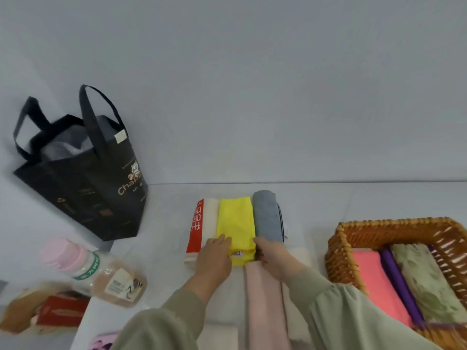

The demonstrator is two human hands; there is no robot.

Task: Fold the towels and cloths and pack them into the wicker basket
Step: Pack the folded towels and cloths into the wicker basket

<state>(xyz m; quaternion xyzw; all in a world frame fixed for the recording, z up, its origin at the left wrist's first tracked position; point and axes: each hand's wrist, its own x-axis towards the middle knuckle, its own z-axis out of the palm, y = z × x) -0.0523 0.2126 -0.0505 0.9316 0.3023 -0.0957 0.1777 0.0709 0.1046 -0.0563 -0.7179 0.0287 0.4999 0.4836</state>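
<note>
**Though folded, not yet packed**

Far left, black bag [101, 188] upright, bottle [101, 276] on its side. Mid-table, long axes running away from the viewer: red-and-white towel [202, 223], yellow cloth [236, 218], grey towel [266, 215]. Left hand [216, 256] flat, fingers straight, at yellow cloth's near left edge; right hand [276, 258] at its near right corner, grip unclear. Right, wicker basket [338, 248].

A plain pale grey wall [252, 72] rises behind the white table [164, 210].
</note>
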